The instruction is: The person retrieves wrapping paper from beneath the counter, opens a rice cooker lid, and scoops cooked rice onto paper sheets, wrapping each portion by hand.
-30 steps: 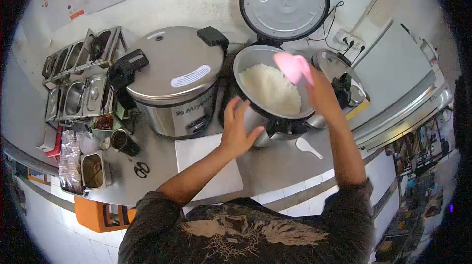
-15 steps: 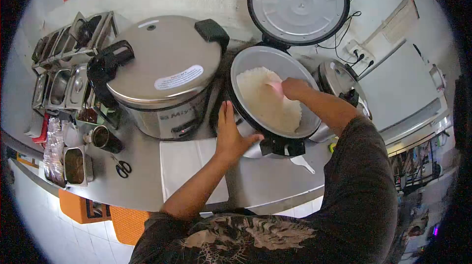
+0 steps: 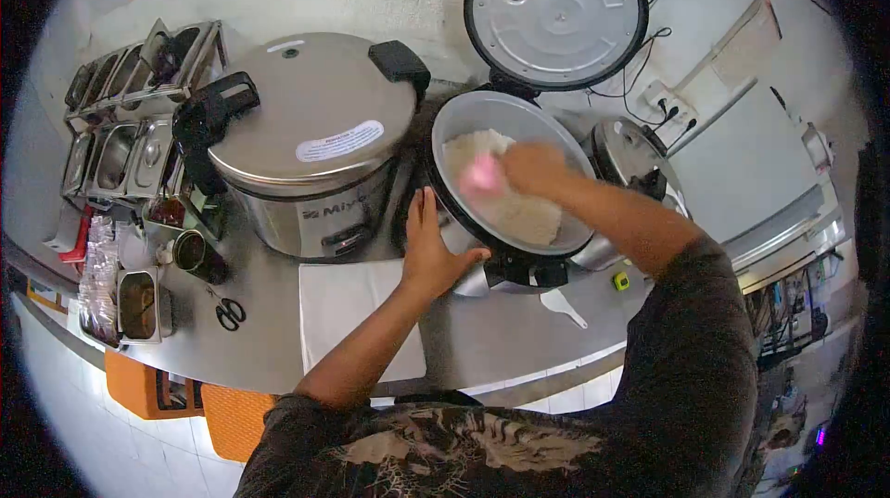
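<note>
Loosening the white rice [image 3: 533,222] well asks for a light touch with the pink scoop [image 3: 483,177], which is inside the inner pot [image 3: 464,120], at or just above the rice; motion blur hides whether its edge has gone under. The right hand [image 3: 536,167] is closed around the scoop, though its exact grip is smeared. Sliding the edge in at a slant, then lifting and turning, should keep the grains whole; pressing flat would likely mash them. Following the curved wall would free rice there, but scraping hard could mark the pot. The left hand [image 3: 432,255] is open, thumb spread from the fingers, laid against the near left outside of the open cooker [image 3: 522,270]. That looks a good brace, best kept low, away from the rim and any heat. Behind, the raised lid [image 3: 556,16] leaves room for the wrist, so short strokes towards the body seem safest. Nearer the person, the white spoon [image 3: 564,308] lies on the counter [image 3: 482,340], close to the cooker's front.
</note>
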Demonstrator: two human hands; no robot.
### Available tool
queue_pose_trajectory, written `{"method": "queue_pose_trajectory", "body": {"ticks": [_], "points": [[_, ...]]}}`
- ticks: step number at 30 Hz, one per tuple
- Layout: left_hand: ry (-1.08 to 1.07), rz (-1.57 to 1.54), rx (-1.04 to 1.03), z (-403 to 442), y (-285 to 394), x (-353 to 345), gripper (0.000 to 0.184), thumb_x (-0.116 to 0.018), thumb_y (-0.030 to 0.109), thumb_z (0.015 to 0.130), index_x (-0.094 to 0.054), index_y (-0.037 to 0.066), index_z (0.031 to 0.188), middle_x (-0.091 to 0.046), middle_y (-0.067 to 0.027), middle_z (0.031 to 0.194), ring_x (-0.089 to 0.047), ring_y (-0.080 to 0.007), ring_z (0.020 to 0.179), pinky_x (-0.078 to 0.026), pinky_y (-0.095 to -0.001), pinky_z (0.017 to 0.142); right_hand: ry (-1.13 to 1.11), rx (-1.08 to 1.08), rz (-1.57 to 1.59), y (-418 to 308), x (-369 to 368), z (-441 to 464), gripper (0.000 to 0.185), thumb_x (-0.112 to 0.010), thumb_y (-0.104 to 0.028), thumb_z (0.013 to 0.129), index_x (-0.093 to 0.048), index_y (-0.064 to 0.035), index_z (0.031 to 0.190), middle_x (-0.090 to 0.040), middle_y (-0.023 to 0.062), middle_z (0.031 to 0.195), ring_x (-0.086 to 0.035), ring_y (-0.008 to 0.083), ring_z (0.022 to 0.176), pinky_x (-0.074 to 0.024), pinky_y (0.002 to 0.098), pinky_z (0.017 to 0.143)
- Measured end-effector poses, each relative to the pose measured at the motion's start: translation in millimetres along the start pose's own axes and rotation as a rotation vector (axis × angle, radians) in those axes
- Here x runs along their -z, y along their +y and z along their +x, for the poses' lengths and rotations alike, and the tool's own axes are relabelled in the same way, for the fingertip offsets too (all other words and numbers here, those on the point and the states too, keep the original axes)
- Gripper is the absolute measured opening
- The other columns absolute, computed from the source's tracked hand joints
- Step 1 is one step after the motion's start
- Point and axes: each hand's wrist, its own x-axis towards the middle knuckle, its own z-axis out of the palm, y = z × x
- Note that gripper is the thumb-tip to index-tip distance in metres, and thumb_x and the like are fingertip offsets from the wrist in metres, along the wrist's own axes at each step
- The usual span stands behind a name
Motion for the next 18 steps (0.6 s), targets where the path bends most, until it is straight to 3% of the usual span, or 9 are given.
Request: {"method": "queue_pose_trajectory", "body": {"ticks": [1,5,8,14,18], "points": [[0.0,-0.011,0.01,3.7,1.1,1.1,0.138,-0.098,0.035,0.054,-0.011,-0.007,0.153,-0.02,-0.0304,0.156,-0.023,-0.0435,0.146,-0.028,-0.0455,0.119,0.12,-0.148,0.036,9.5,10.9,17.1,0.024,-0.056,-0.019,0.092,-0.071,-0.0025,0.102,-0.072,0.0191,0.104,-0.072,0.037,0.088,-0.0572,0.0495,0.07],[0.008,-0.018,-0.021,1.0,-4.4,-0.9,0.137,-0.097,0.032,0.054,-0.011,-0.005,0.154,-0.021,-0.0305,0.156,-0.025,-0.0439,0.145,-0.03,-0.0458,0.118,0.304,-0.087,-0.205,59.8,-40.8,68.7,0.024,-0.054,-0.019,0.092,-0.071,-0.0029,0.1,-0.072,0.0191,0.104,-0.072,0.039,0.085,-0.0567,0.0528,0.072],[0.015,-0.039,-0.019,5.5,-5.5,-2.6,0.137,-0.097,0.031,0.055,-0.01,-0.002,0.155,-0.022,-0.0311,0.155,-0.026,-0.0443,0.145,-0.032,-0.0458,0.117,0.197,-0.155,-0.016,46.1,-64.2,84.6,0.022,-0.058,-0.017,0.089,-0.071,-0.0034,0.101,-0.072,0.02,0.104,-0.071,0.039,0.085,-0.0566,0.0506,0.074],[-0.008,-0.03,-0.042,4.3,-12.3,-6.2,0.137,-0.095,0.035,0.058,-0.006,0.0,0.156,-0.018,-0.032,0.156,-0.024,-0.0469,0.144,-0.029,-0.0488,0.118,-0.183,0.351,-0.099,79.2,-132.4,100.8,0.021,-0.064,-0.019,0.083,-0.073,-0.0032,0.093,-0.071,0.0205,0.094,-0.069,0.0381,0.088,-0.0546,0.0477,0.08],[-0.006,0.0,-0.061,7.5,-12.8,-7.7,0.137,-0.095,0.037,0.059,-0.005,-0.002,0.155,-0.016,-0.0325,0.156,-0.022,-0.0474,0.145,-0.026,-0.0492,0.119,-0.32,0.412,-0.063,58.4,-110.3,69.0,0.019,-0.064,-0.016,0.084,-0.073,-0.0026,0.094,-0.071,0.0225,0.092,-0.069,0.0388,0.089,-0.0536,0.0478,0.082]]}}
